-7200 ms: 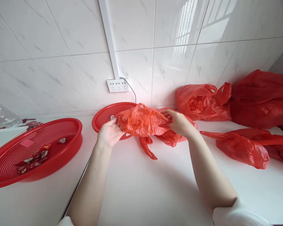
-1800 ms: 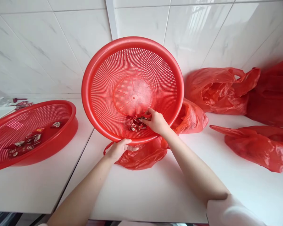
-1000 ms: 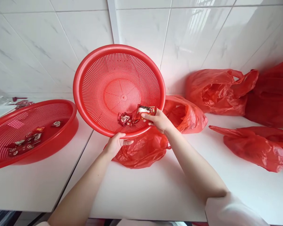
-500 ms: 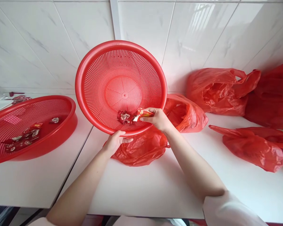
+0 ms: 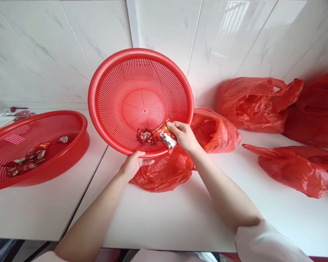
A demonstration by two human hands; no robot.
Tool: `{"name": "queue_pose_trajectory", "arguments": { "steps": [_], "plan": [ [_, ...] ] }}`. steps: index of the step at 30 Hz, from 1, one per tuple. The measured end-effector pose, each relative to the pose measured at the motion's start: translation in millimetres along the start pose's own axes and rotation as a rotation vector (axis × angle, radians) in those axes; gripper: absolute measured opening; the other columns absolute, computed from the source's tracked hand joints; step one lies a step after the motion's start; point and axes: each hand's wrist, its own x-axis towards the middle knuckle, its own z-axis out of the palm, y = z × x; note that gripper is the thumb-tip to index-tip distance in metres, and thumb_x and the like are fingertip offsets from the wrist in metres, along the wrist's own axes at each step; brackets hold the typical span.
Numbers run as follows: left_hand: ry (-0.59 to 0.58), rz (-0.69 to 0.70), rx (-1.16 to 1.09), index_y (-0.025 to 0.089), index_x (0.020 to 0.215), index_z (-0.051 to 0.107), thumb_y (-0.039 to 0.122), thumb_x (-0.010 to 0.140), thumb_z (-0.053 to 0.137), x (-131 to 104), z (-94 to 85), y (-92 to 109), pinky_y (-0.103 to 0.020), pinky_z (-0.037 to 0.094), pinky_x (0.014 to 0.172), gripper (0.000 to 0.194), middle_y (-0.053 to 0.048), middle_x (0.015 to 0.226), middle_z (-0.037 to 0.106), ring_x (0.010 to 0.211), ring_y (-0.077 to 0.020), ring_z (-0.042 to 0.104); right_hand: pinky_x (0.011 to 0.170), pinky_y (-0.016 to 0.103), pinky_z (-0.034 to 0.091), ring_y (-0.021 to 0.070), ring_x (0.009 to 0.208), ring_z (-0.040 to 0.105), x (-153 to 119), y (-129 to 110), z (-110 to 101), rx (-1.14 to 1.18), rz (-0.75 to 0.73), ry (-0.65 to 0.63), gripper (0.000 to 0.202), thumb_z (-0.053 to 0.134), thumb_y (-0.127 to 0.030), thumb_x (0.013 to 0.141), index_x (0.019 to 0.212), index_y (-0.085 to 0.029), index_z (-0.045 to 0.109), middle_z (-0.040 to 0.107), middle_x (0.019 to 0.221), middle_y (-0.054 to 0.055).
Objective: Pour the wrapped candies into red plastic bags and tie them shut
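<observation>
A round red plastic mesh basket [image 5: 142,71] is tilted toward me. My left hand [image 5: 131,166] grips its near rim, thumb on top and the other fingers beneath. Inside, at the low side, lies a small heap of dark red wrapped candies [image 5: 145,136] with pale lettering. My right hand [image 5: 182,135] pinches a red, yellow and white snack packet [image 5: 166,135] between thumb and fingers, beside the candies and close to the near right rim. Below the basket, a red plastic bag [image 5: 161,176] sits on the white table with its mouth partly hidden.
Left of me stands a second red basket [image 5: 79,142] with several wrapped pieces [image 5: 30,160] in it. Red plastic bags [image 5: 255,105] line the wall on the right, and another red bag [image 5: 293,171] lies nearer. A gap runs between two white tables [image 5: 153,222].
My right hand has lifted and turned the snack packet, so its printed face now shows near the rim. My left hand and the basket have hardly moved.
</observation>
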Motion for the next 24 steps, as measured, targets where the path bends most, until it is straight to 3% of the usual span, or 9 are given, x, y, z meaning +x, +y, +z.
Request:
{"name": "queue_pose_trajectory", "arguments": {
  "steps": [3,6,8,12,14,16,20,24],
  "plan": [
    [0.005,0.020,-0.003,0.009,0.079,0.069,0.020,0.071,0.062,0.9,-0.5,0.8,-0.037,0.059,0.074,0.016,-0.012,0.094,0.072,0.099,-0.0271,0.064,0.047,0.022,0.028,0.0081,0.050,0.032,-2.9,-4.7,0.9,-0.151,-0.081,0.044,0.047,0.053,-0.059,0.083,0.062,-0.020,0.042,0.038,0.056,-0.005],
    [0.010,0.035,-0.013,0.009,0.081,0.069,0.020,0.072,0.061,3.2,-3.4,2.3,-0.036,0.059,0.074,0.017,-0.012,0.095,0.072,0.098,-0.0265,0.064,0.049,0.022,0.028,0.0083,0.052,0.033,-7.6,-11.8,0.5,-0.261,-0.106,0.010,0.046,0.050,-0.056,0.086,0.060,-0.019,0.042,0.038,0.055,-0.004],
    [0.017,0.040,-0.032,0.008,0.080,0.069,0.020,0.072,0.060,4.8,-5.9,3.9,-0.036,0.059,0.076,0.018,-0.012,0.095,0.072,0.098,-0.0264,0.065,0.049,0.022,0.028,0.0083,0.052,0.034,-11.3,-15.9,-0.4,-0.304,-0.093,-0.119,0.046,0.049,-0.055,0.087,0.059,-0.018,0.046,0.038,0.055,-0.004],
    [0.022,0.048,-0.082,0.008,0.090,0.070,0.019,0.073,0.057,4.9,-8.0,9.7,-0.034,0.058,0.080,0.024,-0.012,0.099,0.072,0.098,-0.0247,0.065,0.054,0.021,0.037,0.0101,0.057,0.046,-17.8,-16.7,2.1,-0.379,-0.075,-0.530,0.039,0.054,-0.054,0.084,0.071,-0.018,0.064,0.053,0.061,-0.003],
    [0.068,0.081,-0.101,0.009,0.088,0.070,0.018,0.074,0.055,3.6,-7.8,14.2,-0.032,0.058,0.078,0.023,-0.011,0.098,0.072,0.094,-0.0226,0.066,0.057,0.022,0.040,0.0121,0.062,0.053,-20.1,-13.0,7.3,-0.449,-0.053,-0.613,0.036,0.058,-0.054,0.082,0.081,-0.020,0.068,0.061,0.068,-0.002],
    [0.121,0.125,-0.122,0.010,0.081,0.069,0.017,0.074,0.055,2.1,-7.7,19.0,-0.029,0.058,0.075,0.017,-0.009,0.091,0.073,0.087,-0.0198,0.067,0.057,0.025,0.041,0.0147,0.062,0.056,-22.1,-9.3,13.6,-0.647,0.005,-0.552,0.039,0.060,-0.058,0.079,0.085,-0.020,0.068,0.064,0.069,0.002],
    [0.152,0.169,-0.144,0.011,0.078,0.066,0.016,0.073,0.054,0.0,-7.3,25.9,-0.028,0.058,0.073,0.014,-0.008,0.087,0.072,0.081,-0.0176,0.067,0.059,0.031,0.040,0.0225,0.067,0.061,-25.4,-11.7,19.3,-1.125,0.025,-0.241,0.050,0.045,-0.061,0.088,0.080,-0.017,0.067,0.066,0.072,0.012],
    [0.162,0.158,-0.113,0.011,0.073,0.065,0.017,0.071,0.056,-2.2,-3.1,24.1,-0.033,0.058,0.078,0.010,-0.009,0.089,0.072,0.087,-0.0206,0.067,0.058,0.029,0.037,0.0223,0.066,0.061,-27.0,-26.6,12.5,-1.109,-0.088,-0.073,0.042,0.039,-0.050,0.095,0.081,-0.019,0.063,0.065,0.070,0.009]
  ]
}}
